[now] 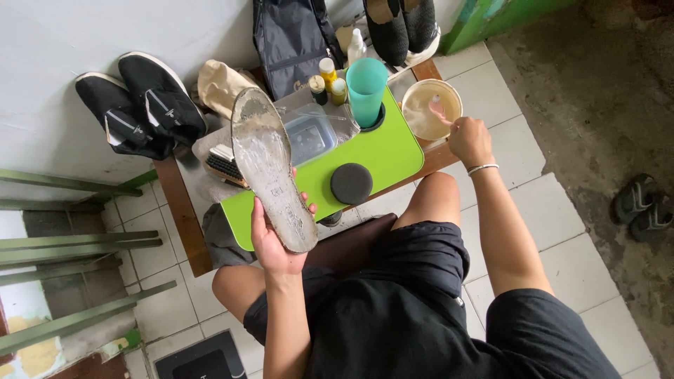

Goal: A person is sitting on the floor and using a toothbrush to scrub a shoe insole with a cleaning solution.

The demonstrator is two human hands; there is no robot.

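My left hand holds a long grey insole upright over a lime-green tray; its surface is wet and soapy. My right hand is closed on a small pink-headed brush whose head dips into a cream bowl of cloudy water at the bench's right end. A silver bangle sits on that wrist.
On the tray stand a teal cup, a black round sponge, small bottles and a clear plastic box. A bristle brush lies left. Black shoes lean on the wall. Sandals lie on the floor right.
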